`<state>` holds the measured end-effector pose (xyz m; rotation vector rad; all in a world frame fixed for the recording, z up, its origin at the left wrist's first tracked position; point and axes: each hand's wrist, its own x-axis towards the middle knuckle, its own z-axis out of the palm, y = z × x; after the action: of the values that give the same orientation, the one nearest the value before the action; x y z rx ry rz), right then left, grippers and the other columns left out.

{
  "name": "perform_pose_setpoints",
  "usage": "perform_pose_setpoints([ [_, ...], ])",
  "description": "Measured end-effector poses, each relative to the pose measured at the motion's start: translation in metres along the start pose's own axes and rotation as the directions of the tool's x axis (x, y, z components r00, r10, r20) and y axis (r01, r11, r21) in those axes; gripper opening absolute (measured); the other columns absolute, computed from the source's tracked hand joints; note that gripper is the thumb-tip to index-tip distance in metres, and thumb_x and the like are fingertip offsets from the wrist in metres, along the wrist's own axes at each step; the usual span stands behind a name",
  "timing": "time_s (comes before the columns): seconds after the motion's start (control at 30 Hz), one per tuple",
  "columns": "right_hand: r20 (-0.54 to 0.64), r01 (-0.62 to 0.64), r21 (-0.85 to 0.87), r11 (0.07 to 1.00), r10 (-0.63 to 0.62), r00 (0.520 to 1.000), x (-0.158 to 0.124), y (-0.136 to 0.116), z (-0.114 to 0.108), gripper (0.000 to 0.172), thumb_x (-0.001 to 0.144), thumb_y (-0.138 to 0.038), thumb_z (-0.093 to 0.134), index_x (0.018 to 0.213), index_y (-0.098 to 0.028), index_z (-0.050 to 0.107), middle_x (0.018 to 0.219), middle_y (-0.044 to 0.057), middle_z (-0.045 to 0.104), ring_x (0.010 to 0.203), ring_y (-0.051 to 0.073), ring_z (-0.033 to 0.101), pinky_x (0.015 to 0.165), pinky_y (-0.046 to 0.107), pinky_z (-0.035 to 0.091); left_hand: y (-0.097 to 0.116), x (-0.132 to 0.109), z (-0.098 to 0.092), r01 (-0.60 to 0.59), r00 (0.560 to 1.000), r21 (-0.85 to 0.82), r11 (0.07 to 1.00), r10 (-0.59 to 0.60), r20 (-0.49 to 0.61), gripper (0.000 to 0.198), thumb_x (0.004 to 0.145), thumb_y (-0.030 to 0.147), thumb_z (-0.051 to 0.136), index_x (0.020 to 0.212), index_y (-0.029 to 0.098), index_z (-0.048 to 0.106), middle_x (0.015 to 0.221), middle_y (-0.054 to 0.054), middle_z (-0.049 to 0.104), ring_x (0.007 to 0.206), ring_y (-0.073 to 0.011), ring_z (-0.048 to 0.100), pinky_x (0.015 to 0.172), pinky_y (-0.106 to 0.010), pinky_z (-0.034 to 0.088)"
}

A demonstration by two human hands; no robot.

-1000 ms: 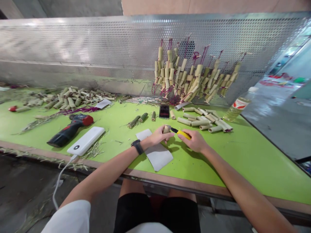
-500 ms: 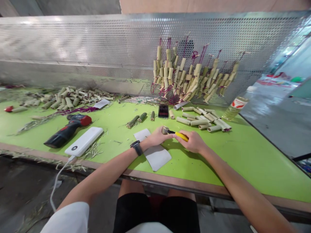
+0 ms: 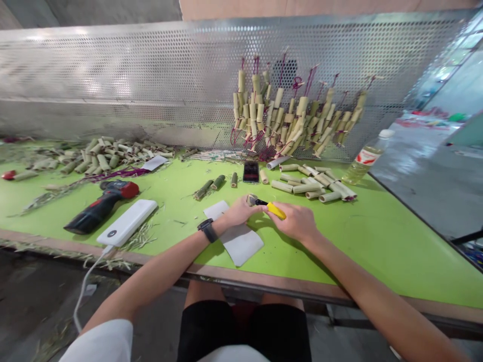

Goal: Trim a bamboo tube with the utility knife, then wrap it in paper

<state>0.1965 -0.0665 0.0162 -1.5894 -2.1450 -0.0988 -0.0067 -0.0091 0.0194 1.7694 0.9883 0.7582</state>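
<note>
My left hand [image 3: 237,211] is closed round a short pale bamboo piece [image 3: 251,199], held just above the green table [image 3: 377,241]. My right hand [image 3: 296,221] grips a yellow-handled knife [image 3: 272,208] whose dark tip touches the end of that bamboo piece. A black watch sits on my left wrist. Under my hands lies a white sheet of paper [image 3: 236,236].
Loose bamboo tubes [image 3: 313,182] lie right of my hands, with strung bundles [image 3: 290,118] hanging on the perforated metal panel behind. A red and black drill [image 3: 101,201], white power bank [image 3: 127,221], small dark phone [image 3: 251,171], oil bottle [image 3: 365,158] and left bamboo pile [image 3: 101,155] share the table.
The knife tip has closed in on the end of the bamboo piece in my left hand. The view has shifted slightly, so everything sits a little further left.
</note>
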Motion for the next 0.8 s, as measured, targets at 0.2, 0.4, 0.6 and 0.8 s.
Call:
perform_pose_setpoints([
  [0.2, -0.133, -0.146, -0.063, 0.987, 0.137, 0.982, 0.006, -0.002, -0.007, 0.056, 0.098, -0.064, 0.041, 0.093, -0.02, 0.075, 0.063, 0.007, 0.067, 0.05, 0.016, 0.051, 0.05, 0.027, 0.024, -0.004, 0.003, 0.009, 0.055, 0.995, 0.017, 0.998, -0.053, -0.084, 0.06, 0.08, 0.059, 0.075, 0.061, 0.021, 0.032, 0.051, 0.008, 0.031, 0.042, -0.0064, 0.031, 0.037, -0.021, 0.023],
  [0.4, -0.045, -0.104, 0.1, 0.99, 0.109, 0.993, 0.011, 0.013, -0.006, 0.051, 0.095, -0.065, 0.045, 0.084, -0.021, 0.069, 0.061, 0.004, 0.065, 0.047, 0.014, 0.049, 0.048, 0.026, 0.025, -0.002, 0.005, 0.006, 0.133, 0.99, -0.252, 0.959, -0.142, -0.015, 0.058, 0.069, 0.061, 0.084, 0.079, 0.021, 0.044, 0.054, 0.01, 0.043, 0.046, -0.0076, 0.045, 0.047, -0.025, 0.051],
  [0.6, 0.058, -0.069, 0.218, 0.973, 0.057, 0.997, 0.011, 0.01, -0.009, 0.047, 0.092, -0.064, 0.049, 0.077, -0.022, 0.063, 0.059, 0.001, 0.062, 0.048, 0.013, 0.048, 0.05, 0.026, 0.027, 0.002, 0.003, 0.002, 0.075, 0.996, -0.399, 0.914, -0.084, -0.005, 0.05, 0.072, 0.048, 0.087, 0.08, 0.019, 0.047, 0.053, 0.009, 0.046, 0.045, -0.0064, 0.046, 0.047, -0.02, 0.043],
  [0.8, 0.12, -0.052, 0.259, 0.964, 0.021, 0.993, 0.011, 0.009, -0.011, 0.046, 0.093, -0.062, 0.049, 0.078, -0.022, 0.064, 0.061, 0.001, 0.062, 0.048, 0.013, 0.047, 0.051, 0.026, 0.027, -0.002, 0.006, 0.002, 0.033, 0.999, -0.388, 0.921, -0.03, 0.013, 0.049, 0.07, 0.045, 0.088, 0.081, 0.018, 0.049, 0.056, 0.007, 0.051, 0.048, -0.0067, 0.048, 0.048, -0.02, 0.04],
])
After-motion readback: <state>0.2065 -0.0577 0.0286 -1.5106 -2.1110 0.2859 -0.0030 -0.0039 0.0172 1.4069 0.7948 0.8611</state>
